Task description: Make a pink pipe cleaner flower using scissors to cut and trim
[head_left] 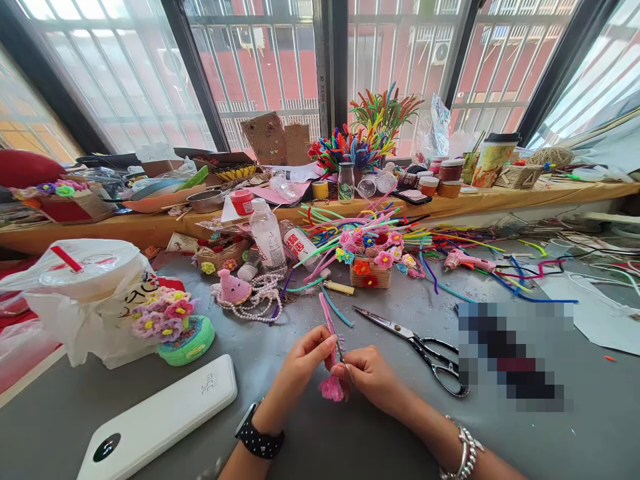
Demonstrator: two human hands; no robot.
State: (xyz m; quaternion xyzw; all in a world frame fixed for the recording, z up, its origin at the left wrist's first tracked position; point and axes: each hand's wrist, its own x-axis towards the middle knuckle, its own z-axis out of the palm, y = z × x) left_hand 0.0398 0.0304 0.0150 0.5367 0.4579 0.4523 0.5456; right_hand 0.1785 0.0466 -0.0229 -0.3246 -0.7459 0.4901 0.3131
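Between thumb and fingers, my left hand (311,353) pinches a pink pipe cleaner (327,312) that points away from me. At its near end hangs a fluffy pink tuft (332,389), just under my fingers. My right hand (373,377) is closed around a thin metal tool (341,350), its dark tip against the pink stem; its exact kind is partly hidden by my fingers. Small pink fluff bits lie just beyond. Large black-handled scissors (415,340) rest on the grey table, right of my right hand.
A white power bank (165,417) and a bagged drink cup (90,277) are at left. Flower-covered basket (370,272), pearl string (265,300), plastic bottle (269,237) and pink glue gun (467,260) lie beyond my hands. Loose pipe cleaners spread behind; a blurred patch covers something at right.
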